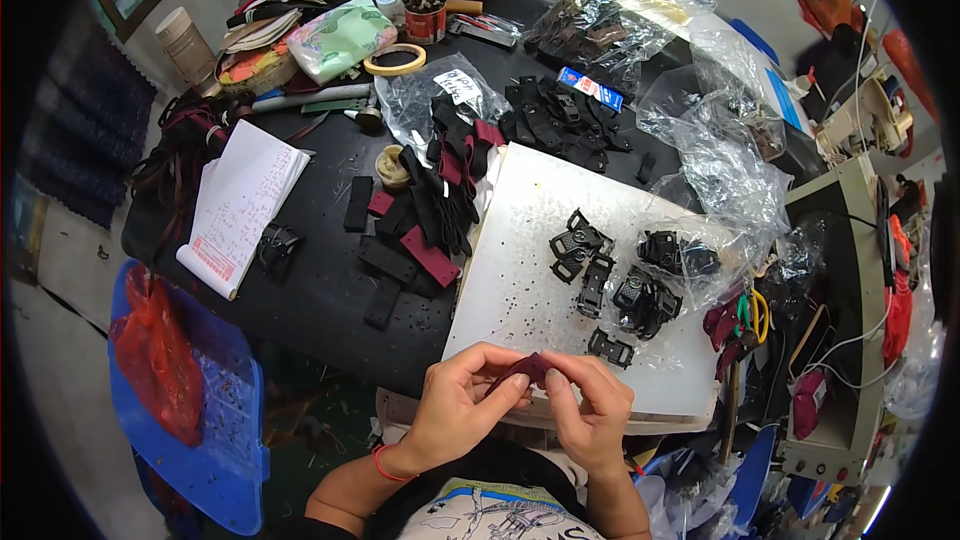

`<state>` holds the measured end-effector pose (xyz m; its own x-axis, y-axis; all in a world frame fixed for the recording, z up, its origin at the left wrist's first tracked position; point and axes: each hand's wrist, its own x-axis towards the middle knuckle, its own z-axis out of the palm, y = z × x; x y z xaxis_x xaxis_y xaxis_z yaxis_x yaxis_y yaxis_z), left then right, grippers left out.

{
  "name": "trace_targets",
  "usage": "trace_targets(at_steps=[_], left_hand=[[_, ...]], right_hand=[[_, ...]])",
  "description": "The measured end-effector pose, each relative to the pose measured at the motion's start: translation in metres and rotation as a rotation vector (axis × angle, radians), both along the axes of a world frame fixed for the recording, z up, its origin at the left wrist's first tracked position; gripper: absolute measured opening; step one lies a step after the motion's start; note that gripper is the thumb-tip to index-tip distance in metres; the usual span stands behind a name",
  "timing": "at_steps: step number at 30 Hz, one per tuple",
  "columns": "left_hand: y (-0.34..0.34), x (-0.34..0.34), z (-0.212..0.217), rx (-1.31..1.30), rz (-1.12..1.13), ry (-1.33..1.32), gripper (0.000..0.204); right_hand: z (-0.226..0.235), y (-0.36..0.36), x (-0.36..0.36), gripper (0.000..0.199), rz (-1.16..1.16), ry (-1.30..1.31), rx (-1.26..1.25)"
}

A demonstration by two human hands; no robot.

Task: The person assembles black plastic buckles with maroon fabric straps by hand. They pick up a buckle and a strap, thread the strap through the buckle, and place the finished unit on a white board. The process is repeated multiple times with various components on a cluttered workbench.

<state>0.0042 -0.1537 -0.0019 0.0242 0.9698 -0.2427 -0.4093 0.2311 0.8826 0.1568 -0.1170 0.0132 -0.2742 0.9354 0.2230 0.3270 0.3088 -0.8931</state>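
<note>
Between my two hands is a short maroon fabric strap piece (pixel 532 367), bent and held just over the near edge of the white board (pixel 535 200). My left hand (pixel 450 395) pinches one end with its thumb on top. My right hand (pixel 588 402) grips the other end between thumb and fingers, hiding part of it. Beyond my hands, several black plastic buckles (pixel 596 285) lie on the board, and more sit in an opened clear plastic bag (pixel 735 255). Left of the board is a pile of black strap pieces (pixel 388 260) with a few maroon strap pieces (pixel 432 258) among them.
A notepad (pixel 240 200) rests on the black table at left, near a roll of tape (pixel 395 59). Another heap of black pieces (pixel 565 125) and a bag of dark parts (pixel 600 30) are at the back. A blue plastic chair (pixel 225 470) stands at lower left.
</note>
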Motion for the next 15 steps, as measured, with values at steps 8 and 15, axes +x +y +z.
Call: trace_targets(at_steps=[8, 15], left_hand=[[-0.002, 0.005, -0.002, 0.015, 0.052, -0.020, 0.021], [-0.003, 0.006, -0.002, 0.008, 0.039, 0.028, 0.024]], right_hand=[[-0.006, 0.001, 0.000, 0.017, -0.018, 0.023, -0.012], [-0.013, 0.003, 0.002, 0.013, 0.061, 0.187, -0.210]])
